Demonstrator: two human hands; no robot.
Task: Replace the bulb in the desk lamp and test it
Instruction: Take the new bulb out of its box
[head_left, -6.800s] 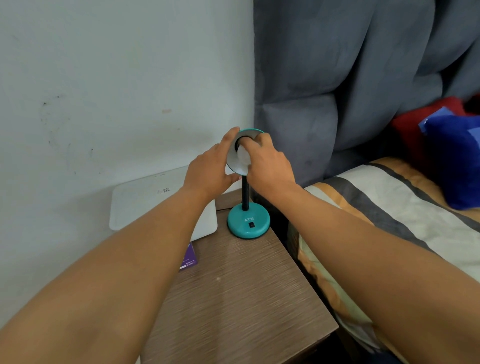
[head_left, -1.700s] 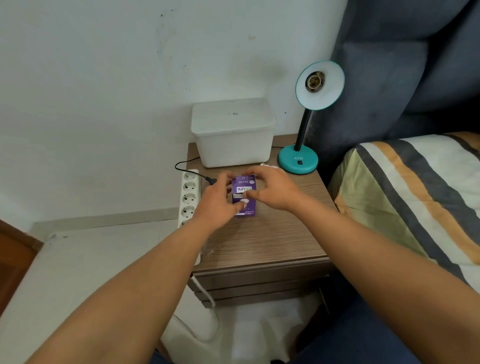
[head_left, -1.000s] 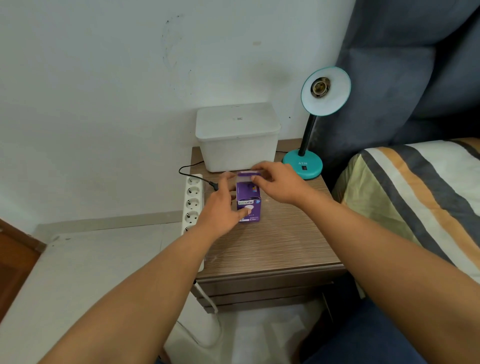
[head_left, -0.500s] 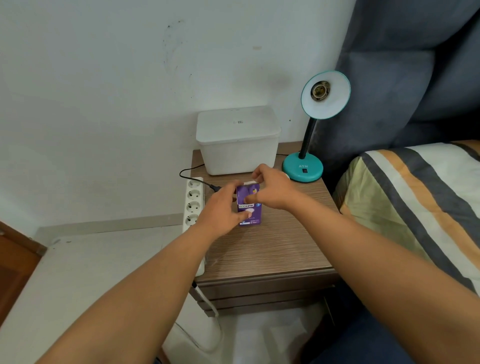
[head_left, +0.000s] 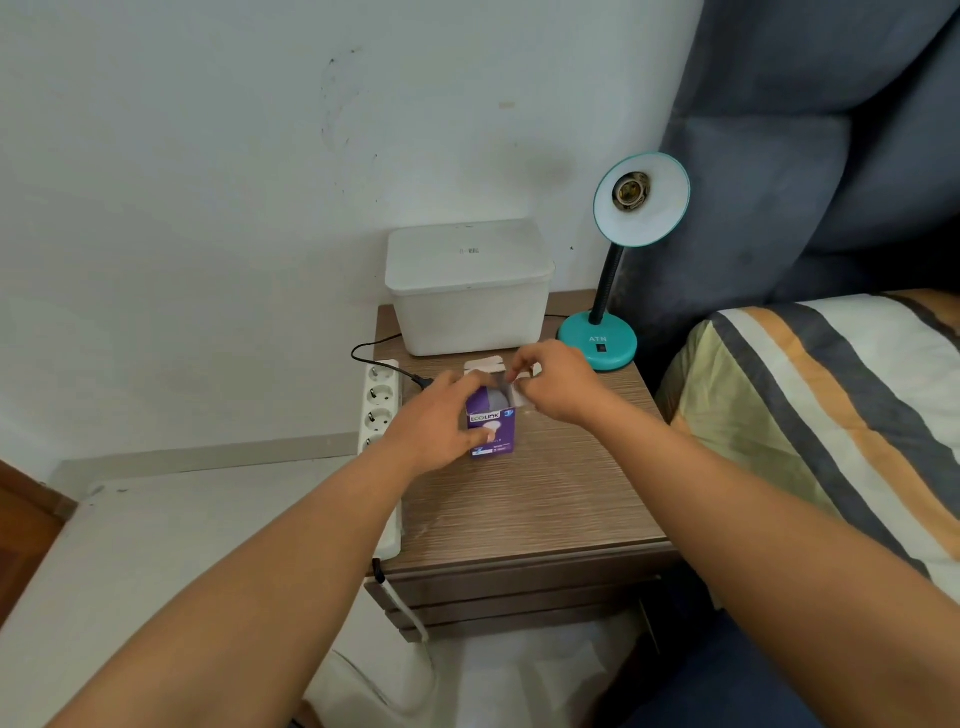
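A purple bulb box (head_left: 492, 426) stands upright on the wooden nightstand (head_left: 540, 499). My left hand (head_left: 434, 423) grips the box from its left side. My right hand (head_left: 553, 387) pinches a white top flap of the box at its right edge; the top is open and something grey shows inside. The teal desk lamp (head_left: 618, 260) stands at the back right of the nightstand, its shade facing me with a bare socket (head_left: 630, 191) and no bulb in it.
A white lidded plastic box (head_left: 467, 286) sits at the back of the nightstand. A white power strip (head_left: 382, 410) hangs along its left edge with a black plug in it. A bed with a striped cover (head_left: 831, 410) lies right; a grey headboard stands behind.
Earlier my hands were at the lamp shade. Since then I took up the box, stood it upright, and the top flaps have come open under my right hand.
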